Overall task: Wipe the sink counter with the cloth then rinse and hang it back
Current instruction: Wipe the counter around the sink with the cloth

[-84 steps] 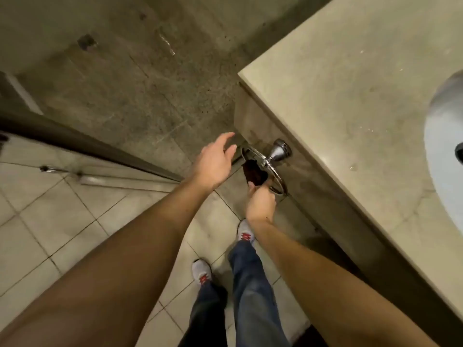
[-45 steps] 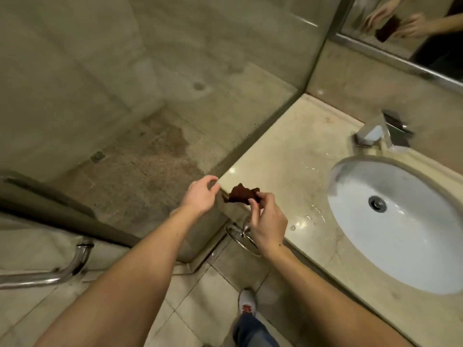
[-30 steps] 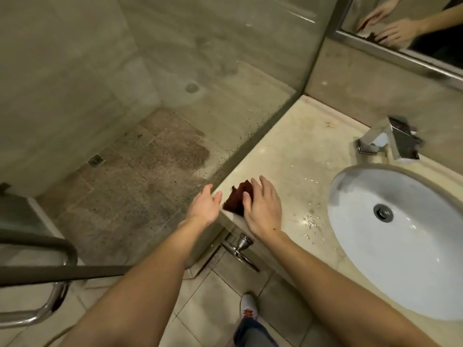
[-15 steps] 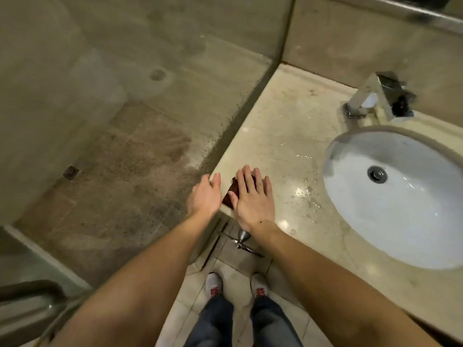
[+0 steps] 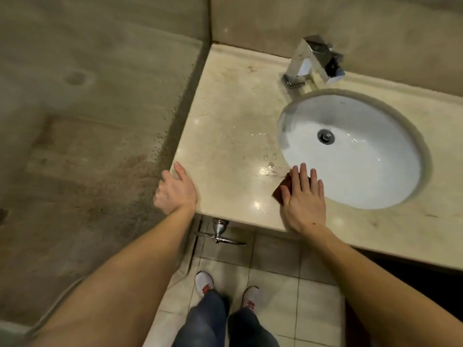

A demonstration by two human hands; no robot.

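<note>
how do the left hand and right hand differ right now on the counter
The right hand lies flat, palm down and fingers spread, pressing the dark red cloth onto the counter beside the sink. The left hand holds nothing; it sits at the counter's left corner, fingers loosely curled. The right is close to the basin rim, the left far from it. Both are bare and at the counter's front edge.

Right hand (image 5: 303, 199) lies flat, fingers spread, right of centre; left hand (image 5: 175, 191), seemingly relaxed open, sits centre-left.

Wet marble counter (image 5: 225, 136), dark red cloth (image 5: 281, 190)
</note>
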